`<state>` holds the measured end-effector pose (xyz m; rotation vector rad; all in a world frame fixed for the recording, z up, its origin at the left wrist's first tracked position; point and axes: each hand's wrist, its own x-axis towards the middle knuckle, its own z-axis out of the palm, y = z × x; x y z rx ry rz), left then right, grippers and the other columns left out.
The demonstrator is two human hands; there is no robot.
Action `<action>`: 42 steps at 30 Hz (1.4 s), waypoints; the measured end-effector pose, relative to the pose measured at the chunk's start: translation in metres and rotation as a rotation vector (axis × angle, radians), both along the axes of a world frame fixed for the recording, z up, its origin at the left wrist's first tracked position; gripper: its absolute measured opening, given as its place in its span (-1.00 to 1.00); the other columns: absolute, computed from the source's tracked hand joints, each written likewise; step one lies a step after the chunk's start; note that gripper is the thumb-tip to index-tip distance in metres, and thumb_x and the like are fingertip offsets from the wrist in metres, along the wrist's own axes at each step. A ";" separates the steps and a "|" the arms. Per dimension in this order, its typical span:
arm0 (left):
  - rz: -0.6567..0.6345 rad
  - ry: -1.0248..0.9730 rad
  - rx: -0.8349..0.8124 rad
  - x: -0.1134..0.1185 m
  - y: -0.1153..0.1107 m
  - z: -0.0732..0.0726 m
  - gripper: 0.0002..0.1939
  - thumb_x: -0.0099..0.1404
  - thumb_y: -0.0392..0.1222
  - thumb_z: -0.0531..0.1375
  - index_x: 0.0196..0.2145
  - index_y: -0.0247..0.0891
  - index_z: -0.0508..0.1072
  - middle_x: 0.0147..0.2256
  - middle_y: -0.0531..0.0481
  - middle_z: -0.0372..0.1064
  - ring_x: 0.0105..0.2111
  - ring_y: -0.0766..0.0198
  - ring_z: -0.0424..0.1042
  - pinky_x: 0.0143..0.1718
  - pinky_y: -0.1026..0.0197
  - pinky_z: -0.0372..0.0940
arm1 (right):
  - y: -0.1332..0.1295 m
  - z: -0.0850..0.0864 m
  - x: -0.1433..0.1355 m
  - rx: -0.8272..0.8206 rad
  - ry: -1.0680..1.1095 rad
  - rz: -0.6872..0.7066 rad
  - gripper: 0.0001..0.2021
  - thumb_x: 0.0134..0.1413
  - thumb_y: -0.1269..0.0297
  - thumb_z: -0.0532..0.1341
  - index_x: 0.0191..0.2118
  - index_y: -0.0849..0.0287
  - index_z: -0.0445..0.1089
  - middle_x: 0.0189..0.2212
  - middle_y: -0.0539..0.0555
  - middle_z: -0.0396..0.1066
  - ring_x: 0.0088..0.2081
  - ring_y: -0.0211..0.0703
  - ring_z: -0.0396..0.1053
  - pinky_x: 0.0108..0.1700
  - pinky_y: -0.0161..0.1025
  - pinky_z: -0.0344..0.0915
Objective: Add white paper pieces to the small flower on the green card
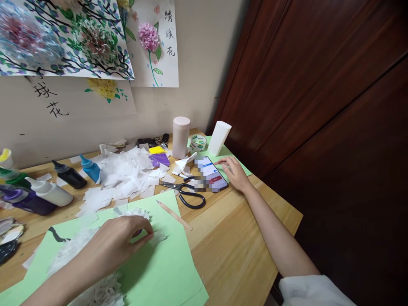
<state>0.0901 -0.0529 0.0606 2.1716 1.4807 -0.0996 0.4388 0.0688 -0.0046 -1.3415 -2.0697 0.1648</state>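
Observation:
My left hand (119,238) is over the green paper sheet (165,272), thumb and forefinger pinched at the edge of a small white tissue piece (159,239). White crumpled tissue clusters (72,246) are on the sheet, partly hidden by my left hand and forearm. A dark curved stroke (57,235) shows at the sheet's upper left. My right hand (236,173) rests at the right edge of a phone (212,172) with a lit screen, fingers extended and partly curled, holding nothing. Black-handled scissors (181,187) and a wooden stick (174,215) lie between the hands.
Loose white tissue pieces (124,170) heap behind the sheet. Paint bottles (51,192) stand or lie at left. A pink cup (181,138), a tape roll (198,143) and a white container (219,138) are at the back. Dark wood panelling (302,106) borders the table's right side.

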 end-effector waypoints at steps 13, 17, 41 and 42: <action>0.063 0.010 0.026 -0.007 0.000 0.015 -0.73 0.22 -0.04 0.00 -0.34 -0.08 0.48 -0.44 0.06 0.42 -0.46 0.27 0.34 -0.42 0.27 0.12 | -0.007 0.002 0.004 0.081 0.019 -0.013 -0.74 0.17 0.31 -0.02 -0.25 0.09 0.43 -0.25 0.07 0.39 -0.08 -0.07 0.25 0.04 -0.07 0.10; 0.173 0.042 0.114 -0.033 0.007 0.031 -0.66 0.20 0.07 0.01 -0.34 -0.11 0.50 -0.56 0.05 0.29 -0.58 0.31 0.20 -0.52 0.26 0.02 | -0.024 0.009 -0.031 0.052 0.033 -0.022 -0.81 0.14 0.32 0.05 -0.38 0.09 0.41 -0.41 0.04 0.40 -0.21 -0.09 0.27 -0.02 -0.09 0.12; 0.040 -0.069 0.008 -0.052 0.005 0.006 -0.81 0.01 -0.07 0.20 -0.43 -0.15 0.56 -0.51 0.04 0.41 -0.51 0.34 0.28 -0.53 0.30 0.05 | -0.102 0.010 -0.181 -0.330 -0.573 0.084 -0.76 -0.09 0.52 0.03 -0.22 0.20 0.13 -0.32 0.14 0.31 -0.41 -0.15 0.32 -0.52 -0.31 0.00; 0.052 -0.052 0.032 -0.052 0.005 0.005 -0.81 0.01 -0.07 0.20 -0.43 -0.16 0.56 -0.50 0.02 0.42 -0.49 0.32 0.29 -0.52 0.29 0.06 | -0.101 0.012 -0.182 -0.346 -0.596 0.096 -0.76 -0.09 0.52 0.03 -0.23 0.20 0.13 -0.33 0.14 0.30 -0.41 -0.16 0.32 -0.52 -0.32 -0.02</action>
